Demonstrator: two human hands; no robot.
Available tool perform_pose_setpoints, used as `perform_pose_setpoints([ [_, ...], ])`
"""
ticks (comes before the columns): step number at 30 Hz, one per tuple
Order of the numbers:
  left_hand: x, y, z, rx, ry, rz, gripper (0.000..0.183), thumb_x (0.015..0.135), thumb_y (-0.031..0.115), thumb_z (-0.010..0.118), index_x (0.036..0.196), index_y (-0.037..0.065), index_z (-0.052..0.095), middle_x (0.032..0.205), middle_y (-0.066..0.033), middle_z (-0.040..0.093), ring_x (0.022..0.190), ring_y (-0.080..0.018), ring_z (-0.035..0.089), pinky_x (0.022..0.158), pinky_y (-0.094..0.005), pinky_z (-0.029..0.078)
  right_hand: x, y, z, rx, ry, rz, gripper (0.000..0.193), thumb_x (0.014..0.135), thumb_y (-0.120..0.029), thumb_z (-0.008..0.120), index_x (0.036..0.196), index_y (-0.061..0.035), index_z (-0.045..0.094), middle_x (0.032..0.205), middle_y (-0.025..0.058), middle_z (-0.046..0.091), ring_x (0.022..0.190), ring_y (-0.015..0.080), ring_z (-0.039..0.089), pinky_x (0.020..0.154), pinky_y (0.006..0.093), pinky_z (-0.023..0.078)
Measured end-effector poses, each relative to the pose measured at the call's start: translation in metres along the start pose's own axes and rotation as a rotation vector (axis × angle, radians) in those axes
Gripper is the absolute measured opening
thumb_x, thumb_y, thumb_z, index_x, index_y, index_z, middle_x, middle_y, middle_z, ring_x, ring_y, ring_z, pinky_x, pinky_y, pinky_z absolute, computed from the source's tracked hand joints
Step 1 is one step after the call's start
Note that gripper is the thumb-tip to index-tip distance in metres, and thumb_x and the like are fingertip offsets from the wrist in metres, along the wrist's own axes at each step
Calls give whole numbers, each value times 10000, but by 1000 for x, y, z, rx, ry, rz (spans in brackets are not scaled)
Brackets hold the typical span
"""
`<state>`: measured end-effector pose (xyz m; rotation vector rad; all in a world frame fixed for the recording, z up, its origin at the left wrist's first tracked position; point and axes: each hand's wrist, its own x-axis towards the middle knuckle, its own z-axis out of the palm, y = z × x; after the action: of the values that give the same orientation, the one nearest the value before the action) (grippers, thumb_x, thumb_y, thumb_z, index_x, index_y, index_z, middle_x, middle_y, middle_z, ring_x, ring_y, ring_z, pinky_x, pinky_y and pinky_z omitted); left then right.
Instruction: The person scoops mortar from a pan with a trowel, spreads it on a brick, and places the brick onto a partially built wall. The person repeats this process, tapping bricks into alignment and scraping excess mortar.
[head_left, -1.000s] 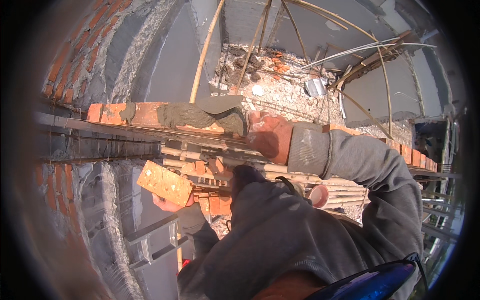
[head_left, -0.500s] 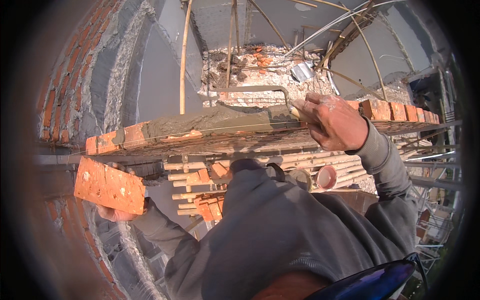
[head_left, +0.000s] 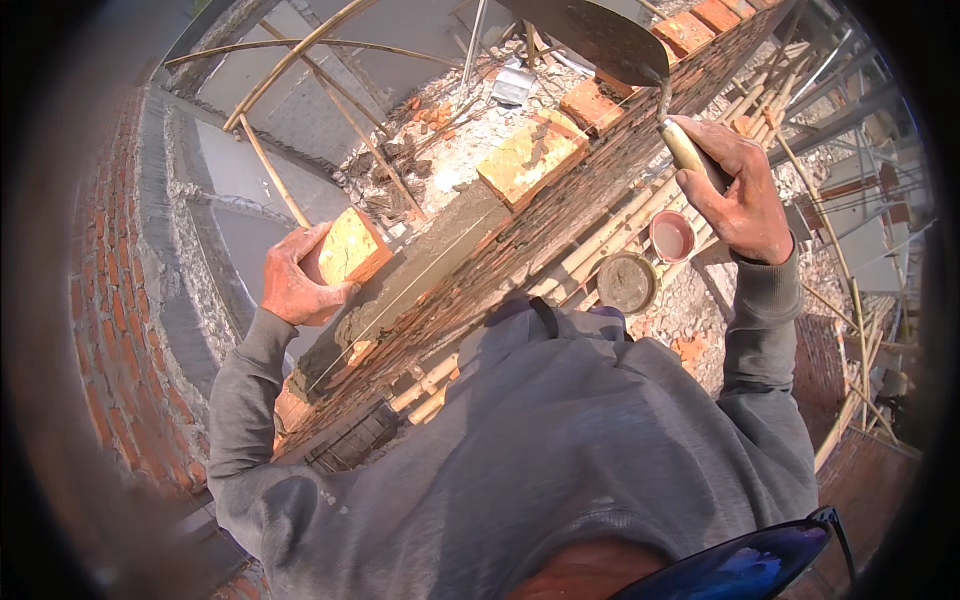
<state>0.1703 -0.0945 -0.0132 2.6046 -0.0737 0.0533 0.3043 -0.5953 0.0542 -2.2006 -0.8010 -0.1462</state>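
My left hand (head_left: 292, 280) is closed around the near end of an orange brick (head_left: 352, 248), held at the left edge of the low brick wall (head_left: 560, 215), beside its mortar bed (head_left: 425, 240). Whether the brick touches the mortar I cannot tell. In my right hand (head_left: 745, 195) is the wooden handle of a trowel (head_left: 605, 42), its broad dark blade raised over the wall's far end. A pale, mortar-smeared brick (head_left: 535, 158) lies on top of the wall, with more bricks in line beyond it. A thin string (head_left: 415, 290) runs along the wall top.
Below the wall on my right stand a reddish bucket (head_left: 671, 236) and a round container of grey mortar (head_left: 627, 282), near bamboo poles (head_left: 605, 245). Beyond the wall are rubble (head_left: 430, 125) and leaning bamboo props (head_left: 272, 172). A brick wall (head_left: 120, 310) rises at far left.
The view has turned. My left hand has brought its brick up from below the wall to the wall top. My right hand has lifted the trowel off the mortar and moved it away.
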Motion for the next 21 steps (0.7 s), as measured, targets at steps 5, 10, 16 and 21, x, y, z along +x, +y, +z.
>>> perform_pose_setpoints([
  [5, 24, 21, 59, 140, -85, 42, 854, 571, 369, 926, 1301, -1, 679, 999, -146, 697, 907, -299, 695, 847, -399, 562, -76, 15, -29, -11, 98, 388, 503, 875, -24, 683, 1365, 62, 606, 1252, 164, 685, 1106, 214, 658, 1011, 336, 493],
  [10, 27, 46, 75, 189, -148, -19, 868, 604, 430, 930, 1353, 82, 663, 947, -111, 671, 891, -292, 688, 807, -412, 563, -122, 22, -39, 41, 212, 560, 477, 924, -34, 676, 1383, 61, 587, 1249, 134, 678, 1089, 161, 637, 966, 300, 502],
  [16, 54, 65, 99, 199, -66, 74, 874, 620, 457, 906, 1352, 50, 654, 1004, -126, 700, 935, -324, 694, 822, -427, 567, -132, 27, -36, 9, 262, 471, 463, 903, -65, 667, 1342, 70, 611, 1072, 97, 697, 942, 140, 632, 856, 284, 506],
  [21, 68, 71, 110, 190, -50, 36, 862, 619, 480, 883, 1326, 36, 669, 1016, -134, 703, 964, -328, 694, 835, -430, 568, -126, 17, -34, 18, 297, 478, 450, 870, -96, 665, 1284, 80, 637, 957, 99, 687, 873, 143, 624, 813, 299, 501],
])
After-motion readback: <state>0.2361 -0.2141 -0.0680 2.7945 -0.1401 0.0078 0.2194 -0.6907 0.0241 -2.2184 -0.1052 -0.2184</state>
